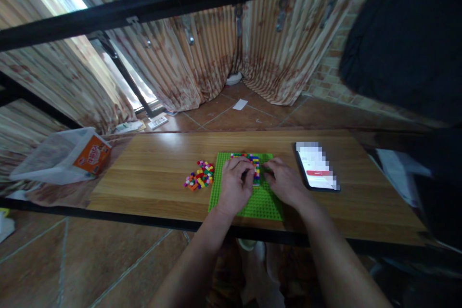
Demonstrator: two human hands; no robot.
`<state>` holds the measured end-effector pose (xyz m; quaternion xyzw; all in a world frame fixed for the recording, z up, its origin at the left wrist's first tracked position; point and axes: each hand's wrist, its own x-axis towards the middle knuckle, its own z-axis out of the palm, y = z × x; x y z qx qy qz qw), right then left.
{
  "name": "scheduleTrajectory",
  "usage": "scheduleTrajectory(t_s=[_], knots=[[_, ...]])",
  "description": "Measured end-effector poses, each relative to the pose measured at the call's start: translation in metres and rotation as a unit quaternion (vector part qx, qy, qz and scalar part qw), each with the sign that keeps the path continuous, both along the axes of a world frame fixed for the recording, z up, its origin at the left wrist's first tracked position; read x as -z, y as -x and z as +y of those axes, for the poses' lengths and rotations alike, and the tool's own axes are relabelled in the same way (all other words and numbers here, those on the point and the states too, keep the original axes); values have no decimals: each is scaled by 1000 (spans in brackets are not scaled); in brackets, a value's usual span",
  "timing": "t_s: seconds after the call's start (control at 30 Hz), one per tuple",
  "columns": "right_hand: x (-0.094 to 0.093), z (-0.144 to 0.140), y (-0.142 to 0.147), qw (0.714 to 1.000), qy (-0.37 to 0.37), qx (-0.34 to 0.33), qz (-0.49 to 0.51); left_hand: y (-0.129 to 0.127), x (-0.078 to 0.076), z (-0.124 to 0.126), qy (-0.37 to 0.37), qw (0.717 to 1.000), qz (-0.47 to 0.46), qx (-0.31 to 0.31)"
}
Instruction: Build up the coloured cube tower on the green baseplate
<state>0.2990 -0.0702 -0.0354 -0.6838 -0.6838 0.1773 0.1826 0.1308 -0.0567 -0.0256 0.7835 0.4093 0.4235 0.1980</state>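
A green studded baseplate (265, 204) lies on the wooden table, with a block of small multicoloured building bricks (256, 168) built on its upper part. My left hand (236, 183) rests over the left side of these bricks, its fingers curled and its thumb close to them. It hides much of the built part. Just right of the bricks is my right hand (285, 183), thumb and fingers drawn together over the plate. Whatever either hand pinches is too small or hidden to make out. A loose pile of coloured bricks (200, 176) lies left of the baseplate.
A phone (315, 166) with a lit screen lies on the table (151, 173), right of my right hand. Beyond the table's left end stands a translucent plastic bin (54, 156) with an orange label. A dark metal bar (144, 2) crosses above, before the curtains (202, 72).
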Motion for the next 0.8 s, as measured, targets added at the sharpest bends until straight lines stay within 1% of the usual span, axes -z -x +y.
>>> scheduleTrajectory(t_s=[0.1, 0.2, 0.27, 0.33, 0.4, 0.47, 0.53, 0.57, 0.6, 0.63, 0.7, 0.73, 0.77, 0.8], knots=[[6, 3, -5, 999, -12, 13, 28, 9, -5, -1, -1, 1000, -27, 3], [16, 4, -9, 997, -27, 12, 75, 36, -10, -2, -22, 998, -44, -38], [21, 6, -12, 993, -39, 21, 111, 65, -10, -3, -24, 994, -54, -90], [21, 8, -14, 988, -43, 36, 141, 99, -5, -5, -8, 989, -62, -131], [17, 6, -15, 982, -42, 49, 180, 134, 3, -7, -2, 981, -50, -189], [8, -4, -14, 971, -54, 70, 223, 164, 12, -10, 21, 971, -27, -238], [1, -28, -7, 958, -82, 101, 255, 187, 20, -12, 51, 963, -6, -264], [-1, -44, 0, 954, -87, 113, 264, 195, 24, -12, 61, 960, 1, -273], [-1, -63, 10, 949, -88, 138, 268, 201, 26, -11, 70, 959, 11, -275], [1, -84, 23, 946, -79, 155, 272, 205, 28, -10, 77, 958, 24, -275], [5, -129, 54, 957, -30, 157, 244, 211, 30, -5, 84, 959, 61, -265], [6, -151, 72, 969, 4, 136, 207, 212, 31, -1, 86, 958, 84, -259], [5, -172, 91, 983, 52, 90, 149, 213, 31, 3, 88, 957, 109, -254], [3, -193, 109, 991, 108, 17, 72, 214, 31, 7, 90, 954, 135, -251]])
